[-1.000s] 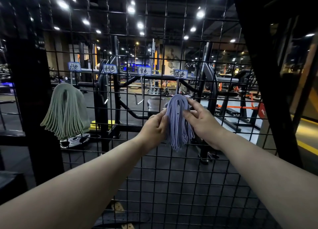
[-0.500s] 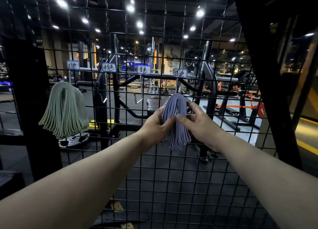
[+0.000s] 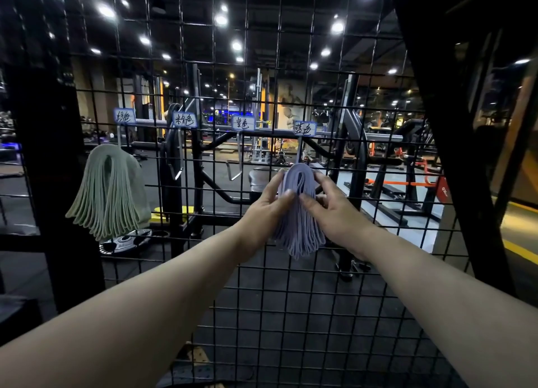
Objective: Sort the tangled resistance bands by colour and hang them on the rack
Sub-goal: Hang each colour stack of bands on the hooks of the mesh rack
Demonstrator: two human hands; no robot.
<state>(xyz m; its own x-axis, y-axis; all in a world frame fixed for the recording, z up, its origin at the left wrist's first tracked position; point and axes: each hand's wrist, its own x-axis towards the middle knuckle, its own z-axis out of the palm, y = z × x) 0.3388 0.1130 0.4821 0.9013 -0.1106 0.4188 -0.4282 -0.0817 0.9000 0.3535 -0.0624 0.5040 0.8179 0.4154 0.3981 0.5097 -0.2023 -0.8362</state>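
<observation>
A bundle of blue-lilac resistance bands [image 3: 300,227] hangs on the rightmost hook of the black wire grid rack [image 3: 291,315], under a handwritten label [image 3: 305,128]. My left hand [image 3: 266,205] holds the bundle's left side, thumb across the front. On its right side is my right hand [image 3: 334,210], whose thumb and fingers pinch the bands. Far to the left, a bundle of green bands [image 3: 109,192] hangs on the leftmost hook.
Two bare metal hooks [image 3: 179,172] [image 3: 234,173] hang between the bundles, each under its own label. A black post [image 3: 43,183] stands left of the rack and a slanted black beam [image 3: 454,154] to the right. Gym machines show through the grid.
Both hands have shifted slightly on the blue bundle, the thumbs closing toward each other across its front. The bundle stays on its hook.
</observation>
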